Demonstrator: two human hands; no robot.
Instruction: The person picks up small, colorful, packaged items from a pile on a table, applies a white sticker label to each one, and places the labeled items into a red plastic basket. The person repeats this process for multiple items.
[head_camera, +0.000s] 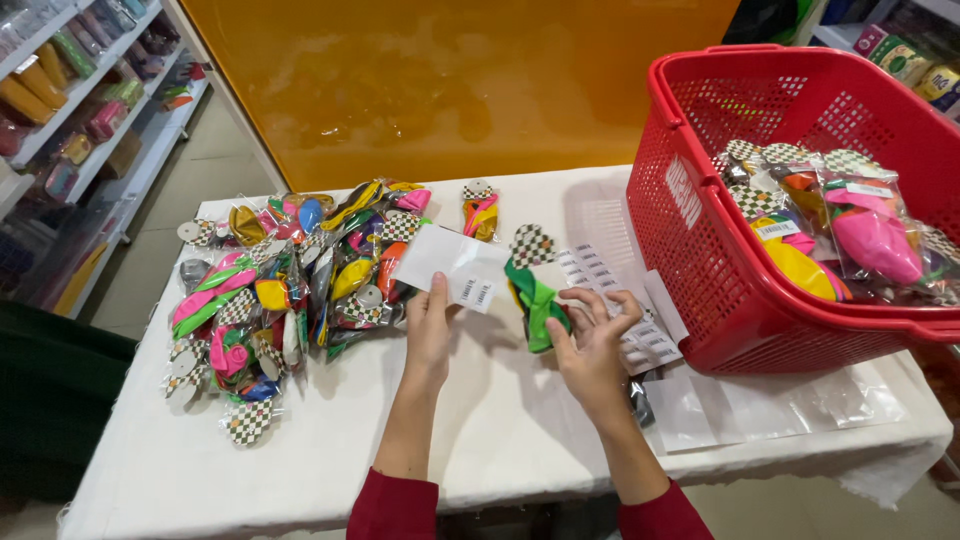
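Observation:
My left hand (429, 328) rests on the white table, its fingers pinching a white sheet of barcode stickers (453, 263). My right hand (592, 340) holds a clear packet of green and orange balloons (534, 290) with a checkered header card, fingers spread around its lower end. A second sticker sheet (600, 272) lies under and beside the right hand.
A pile of several colourful balloon packets (290, 290) covers the table's left half. A red plastic basket (700, 250) at the right holds more packets (850, 235). Clear plastic bags (770, 400) lie by the basket. Store shelves (80, 100) stand at far left.

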